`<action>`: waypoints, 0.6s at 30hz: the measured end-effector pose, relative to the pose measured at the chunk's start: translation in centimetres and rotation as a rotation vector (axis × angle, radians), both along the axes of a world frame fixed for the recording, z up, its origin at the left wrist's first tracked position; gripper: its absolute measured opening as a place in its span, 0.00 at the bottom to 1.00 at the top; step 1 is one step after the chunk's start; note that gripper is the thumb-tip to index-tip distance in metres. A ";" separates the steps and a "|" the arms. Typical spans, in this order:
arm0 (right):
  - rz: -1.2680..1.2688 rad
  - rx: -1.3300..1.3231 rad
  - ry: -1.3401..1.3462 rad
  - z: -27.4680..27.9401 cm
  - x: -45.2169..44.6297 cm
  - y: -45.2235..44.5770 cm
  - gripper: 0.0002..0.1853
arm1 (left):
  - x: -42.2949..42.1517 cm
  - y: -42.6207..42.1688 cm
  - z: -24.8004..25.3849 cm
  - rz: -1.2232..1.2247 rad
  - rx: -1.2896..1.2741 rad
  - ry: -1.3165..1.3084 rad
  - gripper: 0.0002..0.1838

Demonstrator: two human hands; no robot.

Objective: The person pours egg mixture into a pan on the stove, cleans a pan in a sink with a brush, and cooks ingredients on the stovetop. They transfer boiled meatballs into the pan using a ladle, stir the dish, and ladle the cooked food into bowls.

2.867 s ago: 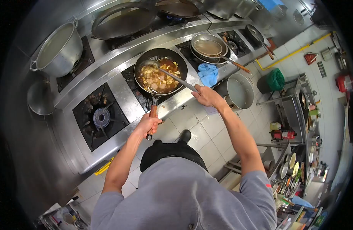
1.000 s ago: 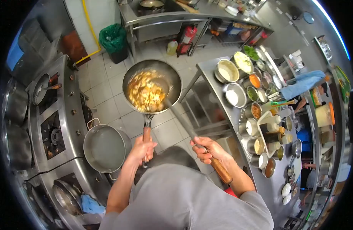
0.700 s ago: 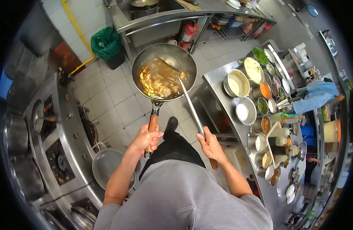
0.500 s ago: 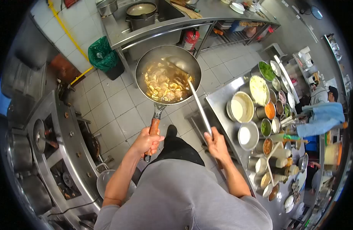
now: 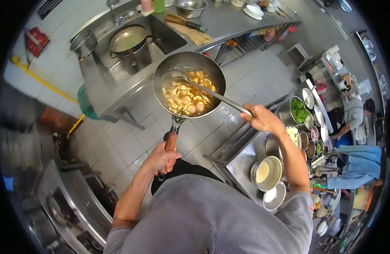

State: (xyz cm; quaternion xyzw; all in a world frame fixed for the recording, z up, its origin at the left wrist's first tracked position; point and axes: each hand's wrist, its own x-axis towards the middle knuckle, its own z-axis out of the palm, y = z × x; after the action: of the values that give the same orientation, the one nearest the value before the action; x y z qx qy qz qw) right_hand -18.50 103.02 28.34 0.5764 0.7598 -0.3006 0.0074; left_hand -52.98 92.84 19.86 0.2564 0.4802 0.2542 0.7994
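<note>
My left hand is closed round the wooden handle of a dark wok, which is held up over the tiled floor. Brown sauce with egg-like pieces and meat chunks lies in the wok. In my right hand is the upper part of a long metal ladle. The ladle's bowl rests inside the wok at its upper left, partly in the sauce.
A sink with a pan is ahead. On the right a steel table holds several metal containers, one with green leaves. A stove stands at left. Another person is at far right.
The view has turned from the stove past the floor towards the sink, the wok carried along. My right hand has risen outward and the ladle's bowl has swung to the wok's left side.
</note>
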 end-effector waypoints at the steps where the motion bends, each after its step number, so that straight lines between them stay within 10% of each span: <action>1: 0.009 0.016 -0.072 1.4 -0.4 1.1 0.16 | -0.2 2.2 -0.1 -0.027 -0.002 -0.003 0.15; 18: -0.589 0.316 -0.001 -0.7 9.2 18.9 0.15 | 6.5 36.5 3.1 -0.378 0.020 -0.058 0.14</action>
State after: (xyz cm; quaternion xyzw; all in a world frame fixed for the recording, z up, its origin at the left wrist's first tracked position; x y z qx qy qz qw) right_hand -9.32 121.95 27.62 0.7654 0.5978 -0.1680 -0.1689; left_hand -46.46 129.38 22.92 0.3423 0.3977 0.1116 0.8439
